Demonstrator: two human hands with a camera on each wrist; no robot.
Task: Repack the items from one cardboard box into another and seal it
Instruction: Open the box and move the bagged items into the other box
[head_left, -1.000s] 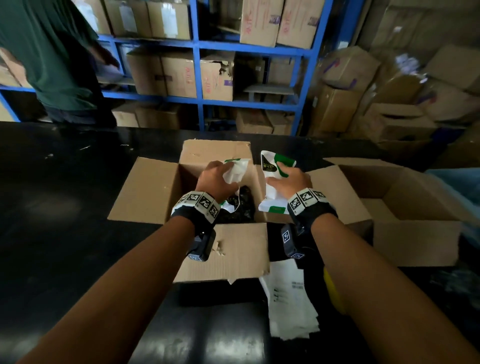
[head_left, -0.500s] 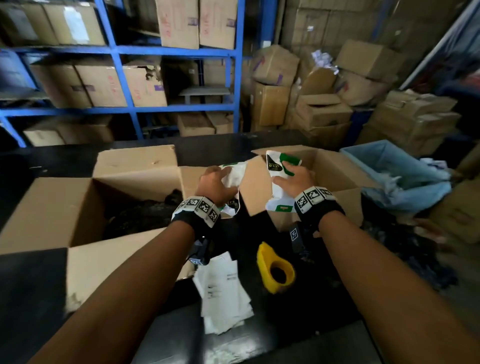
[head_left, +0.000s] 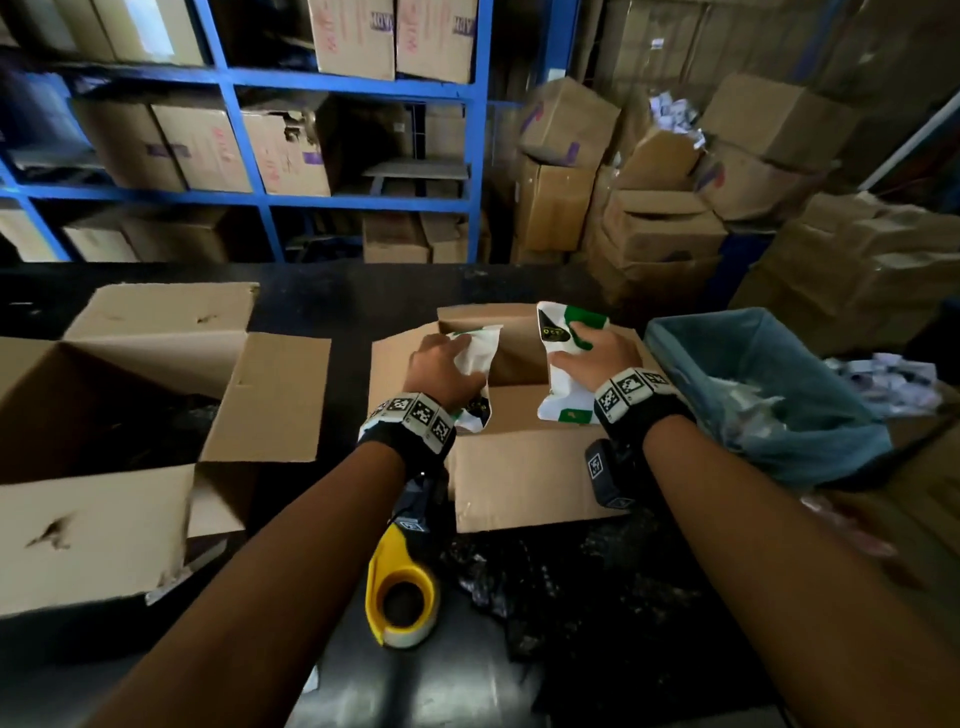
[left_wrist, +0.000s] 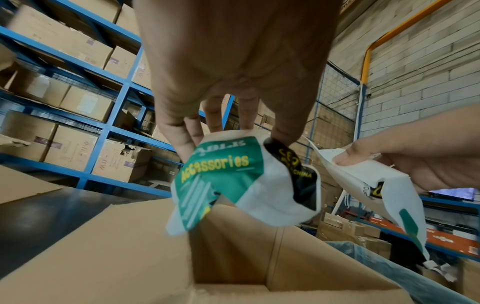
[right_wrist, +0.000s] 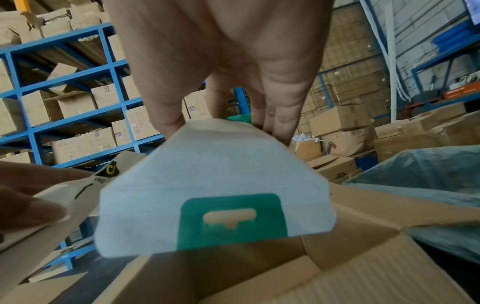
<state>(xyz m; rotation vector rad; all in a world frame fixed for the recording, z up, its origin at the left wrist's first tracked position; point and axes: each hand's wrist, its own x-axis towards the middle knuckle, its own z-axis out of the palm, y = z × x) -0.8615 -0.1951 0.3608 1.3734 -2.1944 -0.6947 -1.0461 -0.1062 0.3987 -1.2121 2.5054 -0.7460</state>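
Two open cardboard boxes sit on the black table: a large one (head_left: 104, 395) at the left with dark items inside, and a smaller one (head_left: 524, 457) in the middle. My left hand (head_left: 441, 364) grips a crumpled white and green packet (head_left: 480, 351) (left_wrist: 233, 181) above the smaller box's opening. My right hand (head_left: 592, 358) holds a second white and green packet (head_left: 563, 384) (right_wrist: 215, 201) upright over the same box (right_wrist: 311, 267). The smaller box's interior (left_wrist: 233, 257) looks bare where it shows.
A yellow tape dispenser (head_left: 397, 587) lies near the table's front edge under my left forearm. A bin lined with a blue bag (head_left: 769, 395) stands right of the smaller box. Blue shelving (head_left: 249, 135) with cartons and stacked boxes (head_left: 649, 218) fill the background.
Both hands have carried their packets rightward from over the large box to over the smaller box. The view has swung right with them.
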